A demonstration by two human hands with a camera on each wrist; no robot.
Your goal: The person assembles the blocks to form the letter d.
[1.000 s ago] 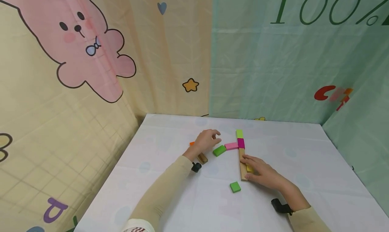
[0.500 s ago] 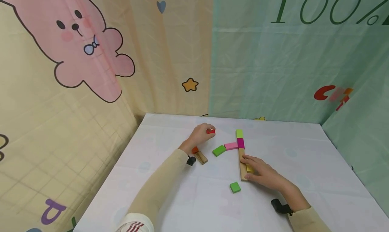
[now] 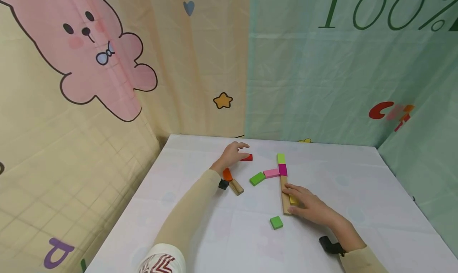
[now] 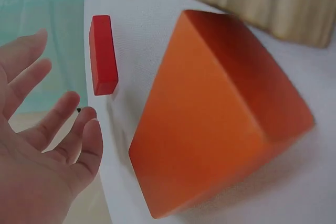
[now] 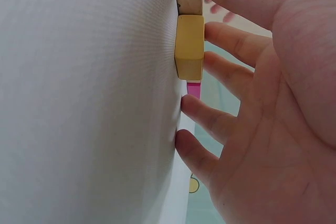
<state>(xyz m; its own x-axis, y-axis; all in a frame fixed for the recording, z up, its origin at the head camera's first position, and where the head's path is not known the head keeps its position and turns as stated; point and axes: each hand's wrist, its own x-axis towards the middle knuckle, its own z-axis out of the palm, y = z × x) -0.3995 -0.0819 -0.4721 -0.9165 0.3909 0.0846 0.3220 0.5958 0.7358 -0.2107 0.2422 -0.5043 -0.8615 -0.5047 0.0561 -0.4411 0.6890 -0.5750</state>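
A: Far left?
B: Left hand point(image 3: 230, 155), fingers spread and loosely bent, clear of the red block in its wrist view. Half a second ago it was pinching that block.
A: Next?
B: Orange block point(image 3: 227, 174), smooth, slant-sided, partly behind the wrist in the head view. Wood block point(image 3: 236, 187) just below it, visible grain, cut off in the left wrist view. Then the red block point(image 3: 247, 157), a slim slab on the white cloth point(image 3: 232, 233), left end hidden by the hand from above.
A: Middle?
B: Green block point(image 3: 257, 179), tilted, end to end with the pink block point(image 3: 271, 173). Green square point(image 3: 276, 222) sits apart, nearer the person. Lime block point(image 3: 281, 158), magenta block point(image 3: 282, 169) and long wooden plank point(image 3: 285, 201) run in a line; fingers cover part of the plank.
A: Right?
B: Yellow block point(image 3: 294, 200) beside the plank, mostly hidden from above; rounded edges. Right hand point(image 3: 315, 207), fingers spread, resting over both; can't tell how hard they press. Same pose as half a second ago.
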